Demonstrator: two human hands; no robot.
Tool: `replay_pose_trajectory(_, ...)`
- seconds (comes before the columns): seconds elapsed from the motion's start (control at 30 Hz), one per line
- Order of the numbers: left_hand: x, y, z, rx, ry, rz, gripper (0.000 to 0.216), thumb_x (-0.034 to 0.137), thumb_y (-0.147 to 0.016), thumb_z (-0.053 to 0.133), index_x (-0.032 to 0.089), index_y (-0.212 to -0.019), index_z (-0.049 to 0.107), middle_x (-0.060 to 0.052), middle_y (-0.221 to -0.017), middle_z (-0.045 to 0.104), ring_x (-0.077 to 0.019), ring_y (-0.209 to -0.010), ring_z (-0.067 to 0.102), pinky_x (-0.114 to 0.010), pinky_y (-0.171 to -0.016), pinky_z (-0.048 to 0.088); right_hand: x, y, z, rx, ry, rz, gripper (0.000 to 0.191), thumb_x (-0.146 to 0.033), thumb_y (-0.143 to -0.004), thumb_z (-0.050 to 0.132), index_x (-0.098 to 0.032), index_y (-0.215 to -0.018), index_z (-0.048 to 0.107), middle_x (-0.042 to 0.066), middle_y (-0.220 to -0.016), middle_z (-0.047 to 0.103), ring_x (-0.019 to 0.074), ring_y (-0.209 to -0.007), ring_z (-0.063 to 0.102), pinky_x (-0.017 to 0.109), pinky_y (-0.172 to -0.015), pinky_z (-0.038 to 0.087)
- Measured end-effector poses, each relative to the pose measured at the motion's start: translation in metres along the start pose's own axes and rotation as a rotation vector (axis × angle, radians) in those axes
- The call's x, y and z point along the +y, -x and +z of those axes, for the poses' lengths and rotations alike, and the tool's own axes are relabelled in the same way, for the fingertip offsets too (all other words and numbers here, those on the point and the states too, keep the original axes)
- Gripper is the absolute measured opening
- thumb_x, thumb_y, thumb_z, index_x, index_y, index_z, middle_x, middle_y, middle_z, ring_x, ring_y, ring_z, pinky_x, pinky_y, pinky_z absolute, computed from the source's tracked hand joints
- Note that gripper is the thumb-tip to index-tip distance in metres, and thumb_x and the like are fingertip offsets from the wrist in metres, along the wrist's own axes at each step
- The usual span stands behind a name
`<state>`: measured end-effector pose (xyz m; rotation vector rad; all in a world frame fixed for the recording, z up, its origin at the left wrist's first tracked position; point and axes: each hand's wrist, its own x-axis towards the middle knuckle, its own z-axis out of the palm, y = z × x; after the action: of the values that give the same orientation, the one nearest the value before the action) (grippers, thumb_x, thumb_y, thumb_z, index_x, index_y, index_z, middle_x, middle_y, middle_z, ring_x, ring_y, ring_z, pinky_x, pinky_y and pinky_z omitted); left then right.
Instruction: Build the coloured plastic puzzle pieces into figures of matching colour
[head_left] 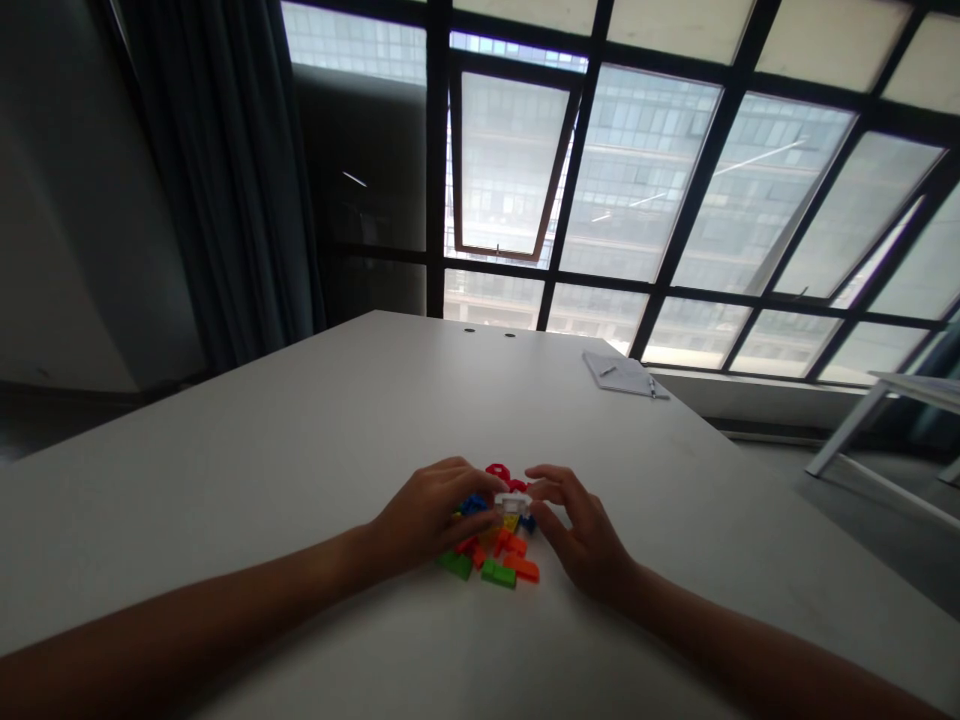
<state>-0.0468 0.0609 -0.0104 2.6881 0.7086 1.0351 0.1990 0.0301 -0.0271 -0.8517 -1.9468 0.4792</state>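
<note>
Between my two hands a small white plastic toy piece [513, 503] is held above a loose pile of colourful plastic pieces. My left hand [439, 508] grips its left side with thumb and fingers. From the right, my right hand [581, 525] has its thumb and bent fingers at the other side of the piece. Below lie a green block [499, 573], an orange block [523, 568] and blue pieces [474, 505], the last partly hidden by my left hand. A red ring-shaped piece [497, 471] lies just beyond the white one.
The pile rests on a long white table [315, 420]. Papers with pens [622, 374] lie near its far right edge. Another white table [862, 425] stands at the right. Behind are large windows [637, 170] and a dark curtain [225, 180].
</note>
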Motion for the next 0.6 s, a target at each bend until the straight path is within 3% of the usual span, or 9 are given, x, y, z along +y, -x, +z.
replay_pose_trajectory(0.1, 0.0020, -0.0011, -0.0006, -0.005, 0.017, -0.003, 0.020, 0.038, -0.097, 0.064, 0.022, -0.109, 0.064, -0.002, -0.099, 0.072, -0.0166, -0.088, 0.063, -0.027, -0.078, 0.046, -0.0019, -0.0012, 0.0008, -0.011, -0.031, 0.047, 0.021, -0.034, -0.104, 0.046, -0.022, -0.118, 0.056, 0.000, -0.082, 0.072, 0.0156, -0.073, 0.067, 0.026, -0.069, 0.051)
replay_pose_trajectory(0.2, 0.0041, -0.0017, -0.0011, 0.005, 0.040, -0.042, 0.019, 0.038, -0.097, 0.063, 0.022, -0.108, 0.064, -0.001, -0.096, 0.071, -0.0163, -0.087, 0.063, -0.027, -0.077, 0.046, -0.0030, -0.0007, 0.0013, -0.021, -0.025, 0.031, 0.020, -0.032, -0.103, 0.045, -0.022, -0.114, 0.058, 0.001, -0.085, 0.072, 0.0150, -0.074, 0.067, 0.025, -0.068, 0.051)
replay_pose_trajectory(0.4, 0.0015, 0.0001, 0.0002, 0.032, 0.086, -0.174, 0.024, 0.043, -0.099, 0.058, 0.022, -0.109, 0.065, -0.002, -0.094, 0.068, -0.0159, -0.083, 0.061, -0.027, -0.075, 0.045, -0.0047, -0.0010, 0.0004, 0.049, 0.035, -0.037, 0.032, -0.025, -0.090, 0.067, -0.024, -0.121, 0.056, 0.001, -0.091, 0.073, 0.0161, -0.083, 0.071, 0.025, -0.078, 0.055)
replay_pose_trajectory(0.6, 0.0032, -0.0007, 0.0004, -0.008, 0.112, -0.204, 0.029, 0.047, -0.099, 0.056, 0.021, -0.107, 0.067, -0.002, -0.093, 0.067, -0.0162, -0.082, 0.061, -0.028, -0.074, 0.045, -0.0021, -0.0018, -0.0002, 0.085, 0.096, -0.082, 0.030, -0.026, -0.089, 0.069, -0.023, -0.118, 0.061, 0.002, -0.092, 0.072, 0.0168, -0.083, 0.070, 0.026, -0.077, 0.056)
